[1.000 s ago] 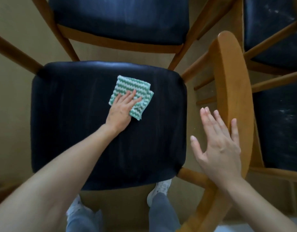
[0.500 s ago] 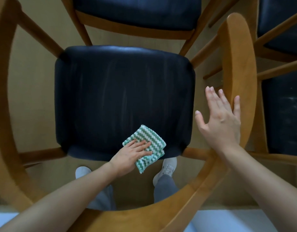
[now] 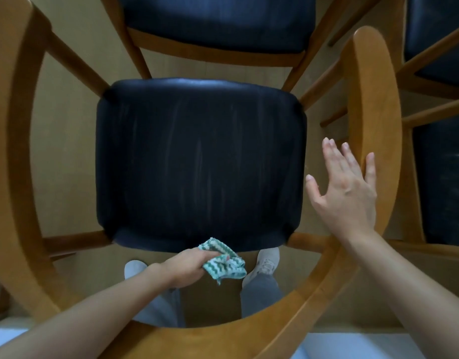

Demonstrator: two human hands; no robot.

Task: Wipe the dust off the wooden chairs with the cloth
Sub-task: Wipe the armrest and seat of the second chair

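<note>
Cloth point(image 3: 224, 263), green-and-white zigzag, is bunched in the left hand point(image 3: 187, 266), whose fingers are curled tight around it. It sits just past the near edge of the black padded seat point(image 3: 200, 161), with a loose corner hanging down toward the floor point(image 3: 68, 151). The seat belongs to the wooden chair point(image 3: 18, 151) directly below the camera, and faint pale streaks run across its shiny surface. The chair's curved wooden rail point(image 3: 373, 99) sweeps around the seat on both sides and across the bottom of the view. The right hand point(image 3: 345, 193) lies flat against the inner side of this rail, fingers straight and slightly spread, with the little finger over the rail's top edge. Two white shoes point(image 3: 266, 263) show under the near edge of the seat. A second chair point(image 3: 218, 19) with a black seat stands beyond, and a third chair point(image 3: 440, 177), its dark seat speckled pale, stands at the right.
</note>
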